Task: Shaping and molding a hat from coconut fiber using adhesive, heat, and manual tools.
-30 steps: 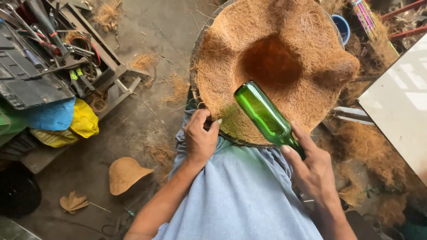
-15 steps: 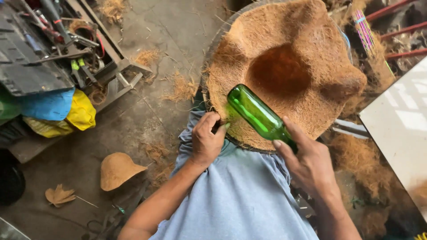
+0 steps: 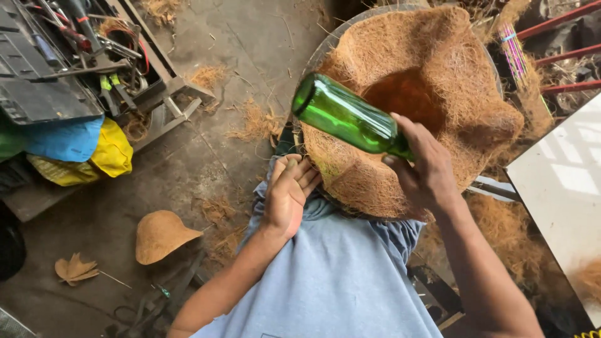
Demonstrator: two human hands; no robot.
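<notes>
A: What is changed from a moment ago?

B: The green glass bottle (image 3: 347,117) is lifted. Half a second back it was laid low across the near rim of the coir fibre liner (image 3: 451,75); now its base is swung up and to the left, past the liner's left edge, while the neck is kept in the right hand (image 3: 424,169). The fingers (image 3: 410,131) of that hand are wrapped closed round the neck.

A: And the left hand (image 3: 289,197)?

B: It was pinched on the rim before. Now it is seen loosened, the fingers half curled and laid against the liner's lower left edge, with nothing clearly gripped.

A: What is meant by that for the work?

B: It is judged that one pressing stroke on the near rim is finished, with the bottle raised clear of the fibre there.

A: Where is the liner kept?

B: It is seated in a round dark mould (image 3: 313,59), just above the lap, which is covered by blue cloth (image 3: 338,275).

A: What else is around?

B: A small shaped fibre cone (image 3: 159,235) and a dry leaf (image 3: 74,269) are left on the concrete floor (image 3: 238,37). A tray of tools (image 3: 69,56) and yellow and blue bags (image 3: 81,150) are seen far left, a white board (image 3: 563,181) at the right. Loose fibre is scattered about; nothing is placed in the bottle's way.
</notes>
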